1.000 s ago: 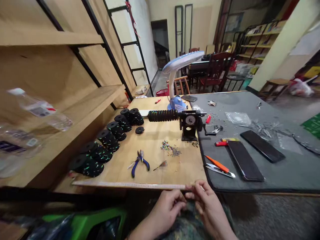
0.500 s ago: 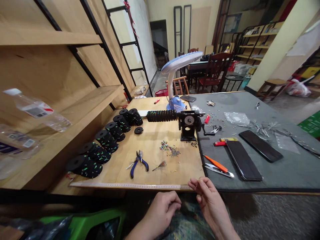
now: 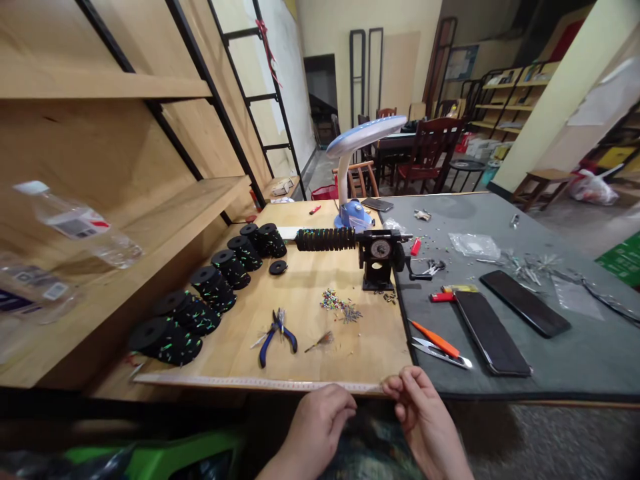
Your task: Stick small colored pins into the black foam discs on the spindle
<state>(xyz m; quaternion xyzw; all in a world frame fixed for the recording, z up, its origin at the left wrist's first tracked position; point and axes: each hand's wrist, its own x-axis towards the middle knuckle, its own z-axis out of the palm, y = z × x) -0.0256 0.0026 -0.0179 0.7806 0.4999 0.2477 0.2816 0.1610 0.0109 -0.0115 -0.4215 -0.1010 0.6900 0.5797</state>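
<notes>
My left hand [image 3: 323, 423] is closed in a pinch below the table's front edge, and whatever its fingertips hold is too small to see. To its right, my right hand [image 3: 420, 407] pinches thumb and forefinger together by the end of a measuring tape [image 3: 225, 382] laid along the edge; I cannot make out anything between the fingers. Beyond the hands lie blue-handled pliers [image 3: 277, 335], a small bundle of fine bristles [image 3: 323, 340], a pile of coloured beads [image 3: 330, 299] and small metal pieces [image 3: 351, 313]. Orange-handled tool [image 3: 435, 338] and snips [image 3: 443, 353] lie right of them.
A black crank winder [image 3: 379, 257] carries a row of black foam discs [image 3: 326, 239]. Black foam spools [image 3: 167, 340] line the left side. A blue desk lamp [image 3: 347, 173] stands behind. Two phones [image 3: 493, 333] and lighters [image 3: 443, 297] lie on the grey mat [image 3: 550, 363]. Plastic bottles [image 3: 80, 223] are at left.
The view has tilted slightly, so the table sits lower in the picture. Both hands stay pinched near the front edge, with the left a little closer to it.
</notes>
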